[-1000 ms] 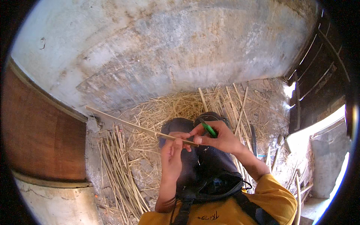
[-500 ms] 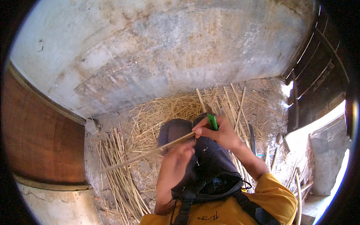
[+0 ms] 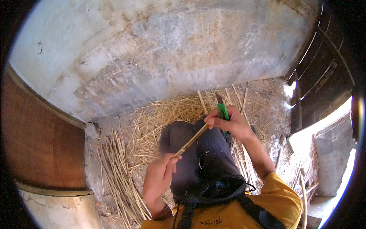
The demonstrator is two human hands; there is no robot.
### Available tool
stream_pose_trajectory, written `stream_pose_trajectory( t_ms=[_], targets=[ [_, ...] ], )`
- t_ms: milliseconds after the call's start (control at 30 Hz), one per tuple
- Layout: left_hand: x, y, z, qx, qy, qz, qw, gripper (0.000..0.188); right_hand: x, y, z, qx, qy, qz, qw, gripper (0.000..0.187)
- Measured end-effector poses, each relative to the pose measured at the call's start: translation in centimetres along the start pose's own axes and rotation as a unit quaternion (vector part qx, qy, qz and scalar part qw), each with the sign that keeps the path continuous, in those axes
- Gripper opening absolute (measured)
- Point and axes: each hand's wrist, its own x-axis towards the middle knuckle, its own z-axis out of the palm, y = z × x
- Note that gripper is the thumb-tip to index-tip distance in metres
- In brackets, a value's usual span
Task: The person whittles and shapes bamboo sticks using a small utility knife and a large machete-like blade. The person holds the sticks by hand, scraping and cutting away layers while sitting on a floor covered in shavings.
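A narrow bamboo strip [image 3: 192, 141] slants across my thighs between my two hands. Fingers and thumb of my left hand [image 3: 158, 176] are closed around its lower end. At the upper end, my right hand [image 3: 233, 124] pinches the strip between thumb and fingertips. The same right hand also grips a knife with a green handle [image 3: 222, 111], whose dark blade [image 3: 218, 98] points away from me, clear of the strip. My palms hide part of the knife handle and the strip's lower tip.
Long split strips [image 3: 122, 179] lie in a bundle on the floor to my left. Curly pale shavings [image 3: 179, 108] heap beyond my knees, against a stained wall [image 3: 183, 49]. A brown panel [image 3: 45, 137] stands at left, and more sticks [image 3: 303, 194] lie at right.
My left hand has moved down and left and now holds the strip's lower end. The right hand has shifted slightly right and up, and the knife blade now shows plainly.
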Motion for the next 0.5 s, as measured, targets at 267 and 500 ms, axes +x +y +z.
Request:
stream_pose_trajectory(
  t_ms=[267, 500],
  targets=[
    [0.8, 0.5, 3.1, -0.145, 0.06, -0.055, 0.986, 0.022, -1.9, 0.6, 1.6, -0.183, 0.132, -0.213, 0.951, 0.029],
    [0.6, 1.0, 4.9, -0.37, 0.025, -0.092, 0.924, 0.026, -2.4, 1.3, 5.0, -0.329, 0.086, -0.339, 0.877, 0.03]
  ],
)
